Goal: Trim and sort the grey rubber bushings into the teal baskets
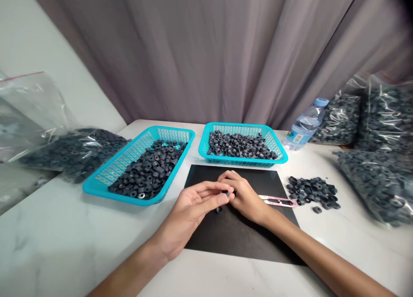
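Observation:
Over the black mat, my left hand pinches a small dark ring between thumb and fingertips. My right hand meets it there with its fingers curled in, back of the hand toward me; whatever those fingers grip is hidden. A second small dark ring lies on the mat just below my left fingertips. Beside my right wrist are pink-handled snips, their left end covered by the hand.
Two turquoise baskets hold many dark rings. A loose pile of rings lies right of the mat. A water bottle stands behind it. Clear bags of rings stack at right; another open bag lies left.

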`<state>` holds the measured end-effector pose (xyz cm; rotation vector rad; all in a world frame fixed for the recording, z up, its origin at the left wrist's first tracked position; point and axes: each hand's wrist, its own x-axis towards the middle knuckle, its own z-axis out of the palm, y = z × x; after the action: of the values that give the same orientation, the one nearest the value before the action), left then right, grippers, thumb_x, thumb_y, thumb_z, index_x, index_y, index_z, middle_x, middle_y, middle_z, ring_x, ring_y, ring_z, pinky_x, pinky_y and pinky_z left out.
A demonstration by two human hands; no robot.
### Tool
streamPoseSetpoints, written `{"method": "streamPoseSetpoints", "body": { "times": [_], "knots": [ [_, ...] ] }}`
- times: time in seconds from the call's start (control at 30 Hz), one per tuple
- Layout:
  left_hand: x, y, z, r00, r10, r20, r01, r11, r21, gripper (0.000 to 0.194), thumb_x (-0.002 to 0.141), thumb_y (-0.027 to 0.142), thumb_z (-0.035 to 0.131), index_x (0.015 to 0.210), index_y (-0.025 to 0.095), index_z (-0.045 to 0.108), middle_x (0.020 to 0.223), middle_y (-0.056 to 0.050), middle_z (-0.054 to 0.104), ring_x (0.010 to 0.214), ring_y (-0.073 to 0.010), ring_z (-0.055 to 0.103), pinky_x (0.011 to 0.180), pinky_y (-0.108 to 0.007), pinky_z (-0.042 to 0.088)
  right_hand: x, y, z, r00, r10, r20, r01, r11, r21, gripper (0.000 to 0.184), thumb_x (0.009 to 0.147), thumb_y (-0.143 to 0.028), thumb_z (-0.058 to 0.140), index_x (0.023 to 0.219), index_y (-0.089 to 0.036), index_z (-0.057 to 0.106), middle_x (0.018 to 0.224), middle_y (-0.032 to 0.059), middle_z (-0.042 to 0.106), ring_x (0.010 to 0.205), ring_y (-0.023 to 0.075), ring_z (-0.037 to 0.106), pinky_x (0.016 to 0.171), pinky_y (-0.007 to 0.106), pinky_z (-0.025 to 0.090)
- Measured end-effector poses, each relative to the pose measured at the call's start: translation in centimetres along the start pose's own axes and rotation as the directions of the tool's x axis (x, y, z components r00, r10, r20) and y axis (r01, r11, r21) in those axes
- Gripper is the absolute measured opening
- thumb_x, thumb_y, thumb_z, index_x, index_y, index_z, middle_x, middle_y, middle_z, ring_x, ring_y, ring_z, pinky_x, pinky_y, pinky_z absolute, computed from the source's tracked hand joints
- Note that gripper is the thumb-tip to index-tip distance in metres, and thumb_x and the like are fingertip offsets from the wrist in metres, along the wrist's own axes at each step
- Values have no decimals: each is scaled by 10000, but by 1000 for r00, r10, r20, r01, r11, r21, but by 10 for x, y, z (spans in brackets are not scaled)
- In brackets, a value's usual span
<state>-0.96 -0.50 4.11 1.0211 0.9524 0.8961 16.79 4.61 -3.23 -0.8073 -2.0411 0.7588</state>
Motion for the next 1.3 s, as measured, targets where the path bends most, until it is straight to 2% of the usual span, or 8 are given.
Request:
{"method": "streamPoseSetpoints", "body": {
  "times": [0.23,0.57,0.67,0.8,0.93,1.0,1.13,1.3],
  "knots": [
    [5,-9,-1,992,123,-21,-117,976,185,231,805,267,821,1028,219,789,1127,-55,783,1084,-214,720,990,-285,546,0,0,-3,1000,16,-14,-16,1000,5,184,898,-36,591,916,-201,671,976,55,626,944,208,561,840,337,459],
    [5,-9,2,939,321,-123,-233,857,460,189,821,272,782,1005,236,770,1054,-40,786,920,-212,738,897,-291,569,2,-1,-3,996,75,-51,-74,997,17,91,946,-145,614,885,-188,667,930,50,621,849,184,552,750,310,449],
    [6,5,-13,859,489,-155,-276,696,663,168,834,294,768,998,262,785,1037,-26,782,892,-224,717,934,-315,526,2,-5,-6,985,156,-76,-147,983,112,92,966,-238,638,957,-196,719,927,35,644,781,157,548,707,292,440],
    [10,31,-56,675,712,-194,-181,414,892,228,884,311,705,1108,302,748,1086,-27,750,1004,-271,667,1045,-383,437,1,-9,-9,977,199,-74,-179,961,212,141,968,-300,650,974,-200,750,951,37,680,773,149,551,713,290,442],
    [14,42,-81,602,788,-127,-101,233,967,372,902,257,641,1271,272,682,1267,-92,687,1313,-357,499,1176,-482,288,0,-10,-8,975,215,-60,-191,942,275,180,961,-351,657,977,-205,762,951,42,689,796,158,572,737,301,457],
    [13,39,-73,635,765,-106,-191,289,938,391,881,256,674,1272,279,688,1308,-75,672,1322,-338,501,1189,-447,282,0,-10,-8,970,237,-61,-207,927,312,203,943,-384,677,958,-202,765,918,38,682,796,160,580,738,301,464],
    [7,17,-34,863,504,-29,-323,596,735,420,785,253,805,1197,309,742,1123,-31,743,1044,-262,663,1039,-335,438,2,-13,-10,949,314,-31,-265,846,462,285,878,-467,730,905,-185,759,806,9,635,686,130,538,638,268,456],
    [6,-13,-10,857,511,63,-428,640,638,206,885,262,721,1079,286,786,1044,-49,722,910,-219,658,902,-298,486,0,-15,-14,937,334,97,-323,729,604,303,829,-489,769,884,-191,768,828,8,660,658,119,526,634,266,470]
  ]
}}
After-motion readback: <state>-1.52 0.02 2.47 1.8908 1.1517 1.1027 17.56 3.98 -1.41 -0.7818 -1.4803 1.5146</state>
